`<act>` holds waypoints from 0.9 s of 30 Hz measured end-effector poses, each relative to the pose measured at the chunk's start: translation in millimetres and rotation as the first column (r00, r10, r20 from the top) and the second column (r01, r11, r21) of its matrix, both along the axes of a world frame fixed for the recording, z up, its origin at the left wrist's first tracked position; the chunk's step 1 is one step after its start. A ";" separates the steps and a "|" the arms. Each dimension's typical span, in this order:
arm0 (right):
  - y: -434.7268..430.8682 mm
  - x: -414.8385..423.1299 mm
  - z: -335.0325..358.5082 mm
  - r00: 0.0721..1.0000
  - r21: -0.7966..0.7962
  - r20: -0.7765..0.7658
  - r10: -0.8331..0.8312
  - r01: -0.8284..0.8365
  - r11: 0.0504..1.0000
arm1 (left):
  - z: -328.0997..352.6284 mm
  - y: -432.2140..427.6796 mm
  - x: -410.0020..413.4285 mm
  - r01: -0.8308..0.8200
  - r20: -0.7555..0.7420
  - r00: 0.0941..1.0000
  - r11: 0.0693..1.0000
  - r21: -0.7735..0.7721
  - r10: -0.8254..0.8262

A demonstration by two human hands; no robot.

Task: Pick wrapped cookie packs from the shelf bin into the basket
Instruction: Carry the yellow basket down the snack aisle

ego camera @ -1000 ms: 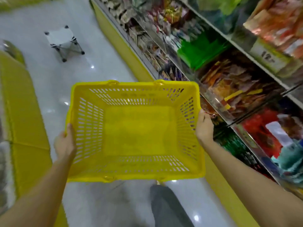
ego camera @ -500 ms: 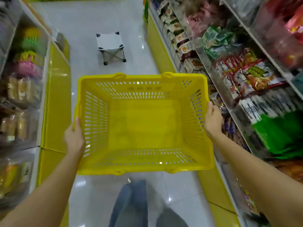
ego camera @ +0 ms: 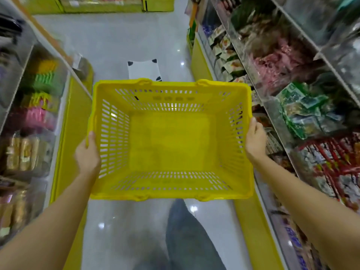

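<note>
Since half a second ago the view has swung to look straight down the aisle, and the white folding stool (ego camera: 143,70) now sits partly hidden behind the far rim of the basket. On the left, one blurry shelf unit (ego camera: 33,106) of green, pink and tan packs. One left hand (ego camera: 87,155) is clamped on the left rim, thumb over the top edge, fingers hidden beneath it. Between the hands, one yellow slotted plastic shopping basket (ego camera: 171,191), held level over the glossy grey floor (ego camera: 116,227), nothing inside. One right hand (ego camera: 254,140) grips the right rim the same way. Right of that, shelf bins (ego camera: 303,114) of wrapped snack packs; can't tell which are cookies. A grey trouser leg (ego camera: 187,236) shows below.
</note>
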State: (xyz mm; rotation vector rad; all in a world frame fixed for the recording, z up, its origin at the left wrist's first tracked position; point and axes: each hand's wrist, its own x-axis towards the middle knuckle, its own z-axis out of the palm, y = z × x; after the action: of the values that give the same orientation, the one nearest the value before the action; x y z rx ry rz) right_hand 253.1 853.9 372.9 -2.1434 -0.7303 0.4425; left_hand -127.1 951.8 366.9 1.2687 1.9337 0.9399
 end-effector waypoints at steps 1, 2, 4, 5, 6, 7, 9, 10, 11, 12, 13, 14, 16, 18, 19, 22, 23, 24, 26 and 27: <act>20.3 4.5 0.6 1.000 0.007 0.007 0.003 -0.003 1.000 | -2.0 17.5 3.5 -0.009 0.004 1.000 1.000 -0.011 0.009; 41.4 9.3 1.2 1.000 0.009 0.013 0.003 -0.003 1.000 | -4.2 36.0 6.7 -0.019 0.014 1.000 1.000 -0.020 0.019; 81.9 17.8 1.5 1.000 -0.011 0.024 0.008 -0.007 1.000 | -8.6 70.8 11.0 -0.045 0.018 0.999 0.998 -0.032 0.045; 102.1 21.8 0.6 1.000 -0.022 0.019 0.015 -0.015 1.000 | -10.5 88.1 12.6 -0.048 0.008 0.999 0.998 -0.031 0.048; 122.6 25.1 -0.8 1.000 -0.031 0.014 0.027 -0.026 0.999 | -12.5 105.6 14.0 -0.047 0.000 0.999 0.998 -0.030 0.047; 142.5 28.5 -2.4 0.999 -0.037 0.014 0.038 -0.037 0.999 | -14.8 123.6 15.4 -0.048 -0.006 0.999 0.998 -0.029 0.048; 183.6 32.7 -5.0 0.998 -0.047 0.014 0.053 -0.052 0.998 | -19.6 162.6 16.9 -0.061 -0.010 0.998 0.998 -0.028 0.061; 204.4 33.5 -5.3 0.998 -0.050 0.014 0.057 -0.056 0.997 | -21.7 183.1 17.7 -0.067 -0.008 0.998 0.997 -0.024 0.067; 225.2 34.8 -5.8 0.998 -0.052 0.017 0.061 -0.060 0.997 | -23.1 203.8 19.2 -0.075 -0.007 0.997 0.997 -0.022 0.075; 245.6 36.3 -5.3 0.998 -0.057 0.019 0.063 -0.062 0.996 | -23.6 224.4 21.5 -0.082 -0.014 0.997 0.996 -0.024 0.082; 265.5 38.0 -4.2 0.998 -0.065 0.021 0.063 -0.062 0.996 | -23.6 244.6 24.0 -0.088 -0.023 0.996 0.996 -0.028 0.087; 284.8 40.1 -2.8 0.998 -0.079 0.022 0.060 -0.058 0.995 | -22.6 264.5 27.2 -0.088 -0.029 0.996 0.996 -0.029 0.087; 320.2 45.0 -0.9 0.998 -0.108 0.027 0.051 -0.048 0.993 | -19.9 304.0 34.0 -0.083 -0.024 0.996 0.996 -0.036 0.082; 354.4 51.2 1.0 0.999 -0.104 0.017 0.033 -0.031 0.994 | -20.1 346.0 43.0 -0.081 -0.010 0.997 0.996 -0.032 0.081; 370.2 55.5 0.0 1.000 -0.097 0.020 0.023 -0.021 0.995 | -21.1 365.2 47.9 -0.075 -0.009 0.997 0.997 -0.025 0.074; 412.0 70.0 -2.7 0.999 -0.093 0.026 -0.024 0.026 0.995 | -24.5 420.3 64.6 -0.022 -0.028 0.999 0.999 -0.032 0.021; 426.1 76.0 -4.2 0.999 -0.103 0.030 -0.032 0.035 0.994 | -26.5 439.3 70.7 -0.007 -0.030 1.000 0.999 -0.032 0.006; 441.1 82.6 -5.8 0.999 -0.113 0.029 -0.042 0.046 0.993 | -29.1 459.3 77.3 0.006 -0.029 1.000 0.999 -0.033 -0.007; 473.5 96.0 -8.6 0.997 -0.118 0.036 -0.068 0.072 0.990 | -34.5 500.9 91.8 0.033 -0.039 0.999 0.998 -0.053 -0.035; 490.4 102.4 -10.5 0.996 -0.117 0.034 -0.077 0.081 0.990 | -36.1 521.0 99.8 0.041 -0.049 0.998 0.997 -0.069 -0.044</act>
State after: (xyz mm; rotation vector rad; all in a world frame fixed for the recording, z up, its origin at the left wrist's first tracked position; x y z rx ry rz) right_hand 355.6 1344.3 362.5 -2.2855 -0.6468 0.4217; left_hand -27.3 1472.8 330.8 1.3009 1.9527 0.8213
